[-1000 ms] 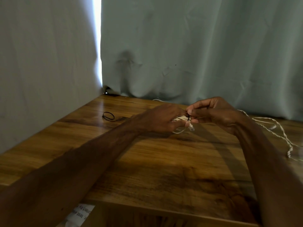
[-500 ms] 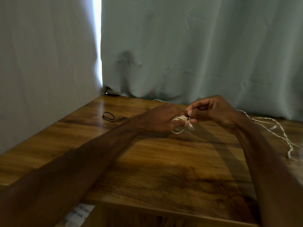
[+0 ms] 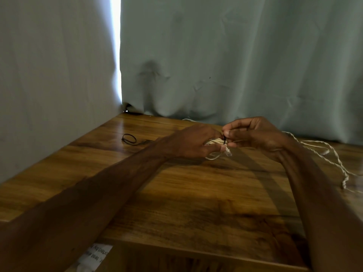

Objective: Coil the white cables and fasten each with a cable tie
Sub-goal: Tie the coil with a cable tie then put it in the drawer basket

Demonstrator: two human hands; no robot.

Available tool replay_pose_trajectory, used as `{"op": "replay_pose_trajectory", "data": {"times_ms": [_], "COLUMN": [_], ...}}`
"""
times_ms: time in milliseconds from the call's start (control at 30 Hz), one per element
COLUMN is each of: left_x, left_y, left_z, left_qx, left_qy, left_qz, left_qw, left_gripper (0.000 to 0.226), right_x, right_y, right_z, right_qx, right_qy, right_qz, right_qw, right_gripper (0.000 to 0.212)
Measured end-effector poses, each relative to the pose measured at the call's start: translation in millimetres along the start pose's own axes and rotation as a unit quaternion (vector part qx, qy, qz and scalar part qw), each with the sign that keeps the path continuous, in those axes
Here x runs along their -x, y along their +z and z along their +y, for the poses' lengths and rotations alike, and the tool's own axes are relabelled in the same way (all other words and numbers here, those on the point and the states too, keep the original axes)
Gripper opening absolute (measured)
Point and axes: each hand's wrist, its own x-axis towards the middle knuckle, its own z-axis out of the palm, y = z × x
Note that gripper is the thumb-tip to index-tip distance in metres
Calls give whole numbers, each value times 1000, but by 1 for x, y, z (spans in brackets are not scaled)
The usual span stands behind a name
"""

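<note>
My left hand (image 3: pixel 194 143) grips a small coiled bundle of white cable (image 3: pixel 215 142) just above the wooden table (image 3: pixel 196 193); a loop and a clear plug end (image 3: pixel 227 153) hang below the fingers. My right hand (image 3: pixel 255 135) pinches a thin black cable tie (image 3: pixel 224 138) that sits at the bundle's right end. Both hands touch at the bundle. A second, loose white twisted cable (image 3: pixel 334 156) lies uncoiled on the table to the right, partly behind my right forearm.
A black looped tie (image 3: pixel 129 138) lies on the table at the far left, near the curtain corner. Grey-green curtains (image 3: pixel 235 65) close off the back and left sides. A printed paper (image 3: pixel 96 256) shows below the table's near edge.
Almost nothing differs: both hands stay together on the bundle, with the right hand's fingers shifting slightly at the black tie.
</note>
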Motion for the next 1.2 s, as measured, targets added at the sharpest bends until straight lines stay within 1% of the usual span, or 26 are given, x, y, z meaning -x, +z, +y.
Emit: {"op": "replay_pose_trajectory", "data": {"times_ms": [133,500,933,1133,1200], "left_x": [0,0,1,1,1], "left_y": [1,0,-1,-1,-1], "left_z": [0,0,2,1,1], "left_qx": [-9,5,0,11,13], "left_qy": [-4,-4,-14,-19,-21], "left_qz": [3,-1,-8,-14,-15], "left_qw": [1000,1000,1000,1000,1000], "left_gripper": [34,32,33,24,24], "right_x": [-2,-2,-1,0,0], "right_y": [1,3,2,2,1], "right_z": [4,3,6,6,6], "right_qx": [-23,2,-33,-38,-39], "right_qy": [13,-10,-3,1,0], "right_qz": [0,10,0,-4,-4], "right_qw": [1000,1000,999,999,999], "right_gripper": [33,30,31,32,32]}}
